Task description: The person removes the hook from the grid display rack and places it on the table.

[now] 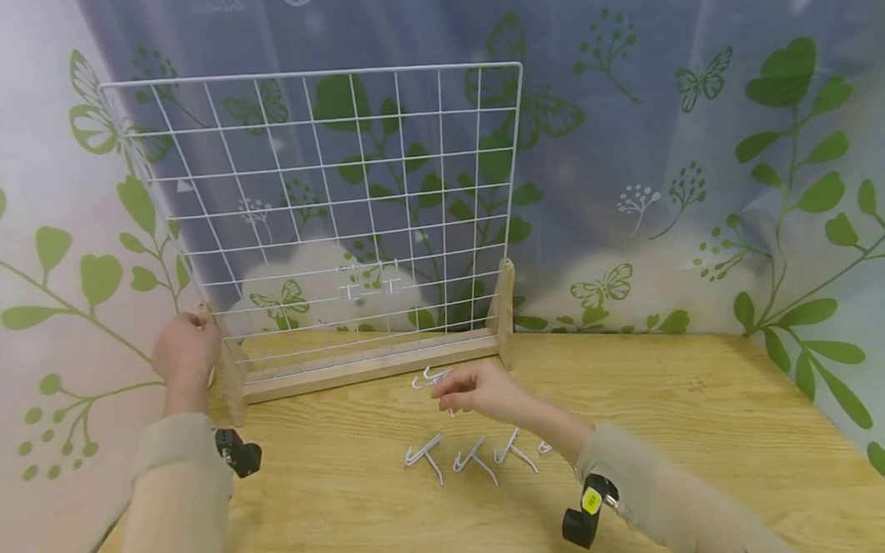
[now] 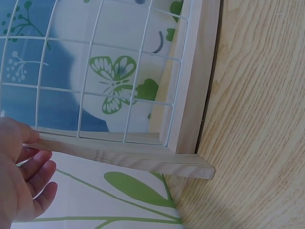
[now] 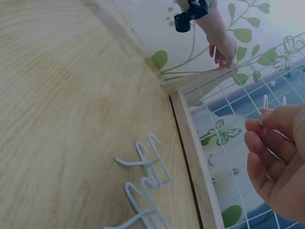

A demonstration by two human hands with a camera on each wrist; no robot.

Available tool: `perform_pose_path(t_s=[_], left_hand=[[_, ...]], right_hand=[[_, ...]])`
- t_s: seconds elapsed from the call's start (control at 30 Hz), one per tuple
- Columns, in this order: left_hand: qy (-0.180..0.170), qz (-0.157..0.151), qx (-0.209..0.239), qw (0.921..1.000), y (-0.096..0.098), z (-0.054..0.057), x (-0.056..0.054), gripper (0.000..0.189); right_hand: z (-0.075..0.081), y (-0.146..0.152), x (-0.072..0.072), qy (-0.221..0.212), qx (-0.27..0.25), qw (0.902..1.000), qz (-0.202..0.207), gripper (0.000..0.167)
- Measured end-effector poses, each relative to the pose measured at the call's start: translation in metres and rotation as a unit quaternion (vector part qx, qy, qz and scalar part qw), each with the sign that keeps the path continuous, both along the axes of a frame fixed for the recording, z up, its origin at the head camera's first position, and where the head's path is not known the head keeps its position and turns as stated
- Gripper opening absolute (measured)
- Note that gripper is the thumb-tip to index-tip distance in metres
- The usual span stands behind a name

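Observation:
A white wire grid panel (image 1: 319, 208) stands upright in a wooden stand (image 1: 372, 370). My left hand (image 1: 187, 348) pinches the stand's left upright (image 2: 95, 152) between thumb and index finger; its other fingers are loosely bent. In front of the grid, my right hand (image 1: 486, 391) holds a white wire hook (image 3: 265, 101) by its end between thumb and fingertips, prongs pointing up in the right wrist view. Two white hooks hang low on the grid, one a hook (image 1: 349, 290) and beside it another hook (image 1: 392, 286).
Several white hooks lie in a row on the wooden table (image 1: 334, 499), among them a left hook (image 1: 423, 454), a middle hook (image 1: 476, 460) and a right hook (image 1: 515, 451). Another is partly hidden by the right forearm. A leaf-patterned curtain (image 1: 630, 133) surrounds the table.

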State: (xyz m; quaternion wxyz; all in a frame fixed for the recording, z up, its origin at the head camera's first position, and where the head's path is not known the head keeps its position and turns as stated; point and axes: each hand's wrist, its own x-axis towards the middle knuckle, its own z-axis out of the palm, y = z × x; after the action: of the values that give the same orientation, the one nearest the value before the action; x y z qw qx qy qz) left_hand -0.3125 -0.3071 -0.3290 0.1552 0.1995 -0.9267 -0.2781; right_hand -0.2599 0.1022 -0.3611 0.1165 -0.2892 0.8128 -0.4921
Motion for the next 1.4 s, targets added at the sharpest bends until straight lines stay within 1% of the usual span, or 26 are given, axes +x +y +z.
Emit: perform_pose_path(t_s=[0.2,0.37,0.47,0.6,0.7,0.83,0.93,1.07,1.27,1.4], left_hand=[[-0.001,0.004,-0.002,1.0000,-0.001,-0.001,-0.001,0.043],[0.010,0.000,-0.006,0.9999,0.000,0.000,-0.001,0.043],[0.015,0.001,-0.006,0.9999,0.000,0.001,-0.001,0.043],[0.015,0.004,-0.003,0.9999,0.001,0.002,-0.001,0.044],[0.014,0.004,-0.002,0.9999,0.001,0.003,-0.001,0.044],[0.015,0.004,-0.002,0.9999,0.002,0.003,-0.002,0.043],[0.018,0.005,-0.003,0.9998,0.001,0.003,-0.002,0.042],[0.022,0.010,-0.002,0.9997,0.001,0.003,-0.003,0.041],[0.019,0.010,-0.004,0.9998,0.000,0.001,-0.002,0.042],[0.015,0.011,-0.006,0.9998,-0.001,-0.001,-0.002,0.042]], right_hand=[[-0.014,0.001,0.010,0.003,0.001,0.9994,0.036,0.018],[-0.025,0.003,0.020,-0.013,0.001,0.9980,0.061,0.017],[-0.033,0.004,0.023,-0.017,0.018,0.9959,0.087,0.016],[-0.045,0.006,0.025,-0.015,0.040,0.9914,0.124,0.015],[-0.053,0.007,0.026,-0.010,0.048,0.9890,0.140,0.014],[-0.062,0.008,0.027,-0.004,0.055,0.9877,0.146,0.013],[-0.068,0.007,0.029,-0.009,0.057,0.9870,0.150,0.013],[-0.073,0.002,0.033,-0.023,0.062,0.9861,0.153,0.012],[-0.079,-0.006,0.037,-0.029,0.075,0.9848,0.154,0.011],[-0.086,-0.009,0.037,-0.056,0.060,0.9851,0.151,0.011]])
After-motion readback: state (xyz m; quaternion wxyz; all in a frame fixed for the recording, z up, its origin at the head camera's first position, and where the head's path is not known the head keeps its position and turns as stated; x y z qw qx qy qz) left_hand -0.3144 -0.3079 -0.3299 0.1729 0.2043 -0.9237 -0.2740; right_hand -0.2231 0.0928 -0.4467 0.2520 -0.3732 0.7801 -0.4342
